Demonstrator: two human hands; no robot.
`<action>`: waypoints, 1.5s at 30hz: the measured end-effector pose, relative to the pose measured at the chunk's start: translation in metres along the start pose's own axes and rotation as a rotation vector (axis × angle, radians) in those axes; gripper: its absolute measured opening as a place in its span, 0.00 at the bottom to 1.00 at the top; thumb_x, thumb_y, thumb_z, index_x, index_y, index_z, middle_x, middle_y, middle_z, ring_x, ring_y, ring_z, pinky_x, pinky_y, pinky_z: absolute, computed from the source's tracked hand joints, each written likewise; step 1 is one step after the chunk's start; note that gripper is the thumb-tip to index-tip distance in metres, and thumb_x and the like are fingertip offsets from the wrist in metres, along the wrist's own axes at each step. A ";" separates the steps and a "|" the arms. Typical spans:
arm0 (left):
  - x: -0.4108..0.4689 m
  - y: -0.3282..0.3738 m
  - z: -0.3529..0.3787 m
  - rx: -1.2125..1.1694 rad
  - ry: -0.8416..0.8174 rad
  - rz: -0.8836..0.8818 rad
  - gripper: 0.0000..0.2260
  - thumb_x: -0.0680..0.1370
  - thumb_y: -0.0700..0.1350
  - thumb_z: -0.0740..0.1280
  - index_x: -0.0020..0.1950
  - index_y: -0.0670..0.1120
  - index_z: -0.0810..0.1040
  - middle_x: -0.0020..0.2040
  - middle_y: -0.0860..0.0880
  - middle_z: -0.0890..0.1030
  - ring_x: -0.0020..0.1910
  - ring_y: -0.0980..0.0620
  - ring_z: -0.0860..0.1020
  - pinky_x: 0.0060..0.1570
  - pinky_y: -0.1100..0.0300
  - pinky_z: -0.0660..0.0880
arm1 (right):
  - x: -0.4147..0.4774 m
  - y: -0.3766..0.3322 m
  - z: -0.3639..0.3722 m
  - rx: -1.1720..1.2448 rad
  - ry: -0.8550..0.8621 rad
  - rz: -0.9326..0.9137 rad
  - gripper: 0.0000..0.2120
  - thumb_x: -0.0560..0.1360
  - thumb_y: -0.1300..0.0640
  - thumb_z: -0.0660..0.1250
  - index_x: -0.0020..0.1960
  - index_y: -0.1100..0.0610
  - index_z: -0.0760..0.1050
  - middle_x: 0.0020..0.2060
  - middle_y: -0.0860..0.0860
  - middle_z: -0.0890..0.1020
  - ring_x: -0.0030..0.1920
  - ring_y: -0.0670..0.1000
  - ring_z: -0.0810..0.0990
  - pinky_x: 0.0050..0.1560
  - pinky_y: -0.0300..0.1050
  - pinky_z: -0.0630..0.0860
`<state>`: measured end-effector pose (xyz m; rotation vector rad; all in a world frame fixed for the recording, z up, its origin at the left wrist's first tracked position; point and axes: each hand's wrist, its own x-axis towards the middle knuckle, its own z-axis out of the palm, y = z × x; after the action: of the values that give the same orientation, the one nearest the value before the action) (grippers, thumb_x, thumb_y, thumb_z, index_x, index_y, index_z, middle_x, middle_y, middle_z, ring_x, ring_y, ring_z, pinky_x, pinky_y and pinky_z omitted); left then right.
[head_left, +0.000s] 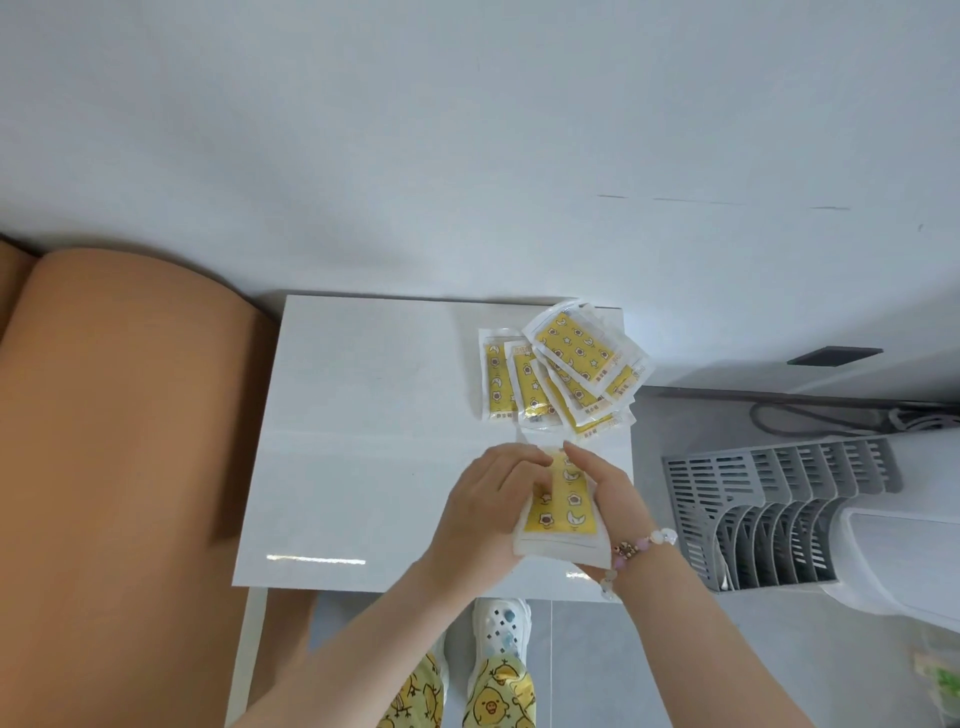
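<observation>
From the head view, we hold a stack of yellow-patterned packets between both hands, just above the near right part of the worktop. Our left hand grips the stack's left edge, its fingers curled over the top packet. Our right hand, with a bracelet at the wrist, cups the right edge, and one fingertip meets the left fingers at the far end of the stack. Both hands are closed round the stack and neither is free. Farther back, a pile of the same packets lies on the worktop, fanned out and overlapping, with two at its left lying side by side. It is apart from the stack. We judge the work to be about midway: part of the packets are squared up in our hands, and several loose ones are not yet brought in. We cannot tell how many packets the stack holds. A grey rack stands on the floor to the right.
</observation>
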<state>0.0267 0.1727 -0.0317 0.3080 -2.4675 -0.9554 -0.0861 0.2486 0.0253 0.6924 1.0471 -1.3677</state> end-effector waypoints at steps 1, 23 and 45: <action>-0.003 0.000 0.002 -0.041 -0.015 -0.039 0.13 0.68 0.45 0.69 0.49 0.49 0.69 0.54 0.54 0.73 0.54 0.55 0.73 0.51 0.66 0.70 | -0.001 0.004 -0.001 0.125 -0.090 0.092 0.06 0.75 0.60 0.64 0.40 0.57 0.71 0.38 0.48 0.76 0.36 0.44 0.75 0.34 0.34 0.75; 0.057 -0.007 -0.026 -1.225 -1.026 -0.654 0.09 0.72 0.44 0.66 0.48 0.57 0.80 0.49 0.58 0.81 0.50 0.60 0.79 0.49 0.64 0.77 | -0.008 0.006 -0.044 -0.553 -0.434 0.243 0.35 0.40 0.60 0.85 0.48 0.58 0.82 0.43 0.55 0.85 0.43 0.54 0.85 0.40 0.46 0.81; 0.154 -0.035 0.104 -0.002 -0.054 -1.361 0.40 0.66 0.59 0.75 0.67 0.41 0.60 0.64 0.45 0.67 0.59 0.46 0.74 0.50 0.52 0.75 | 0.002 0.017 -0.102 -0.047 0.078 -0.065 0.16 0.65 0.69 0.65 0.53 0.65 0.77 0.44 0.60 0.85 0.37 0.57 0.85 0.33 0.49 0.82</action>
<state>-0.1570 0.1502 -0.0695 2.1029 -2.0686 -1.3812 -0.0893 0.3412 -0.0216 0.6874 1.1688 -1.3763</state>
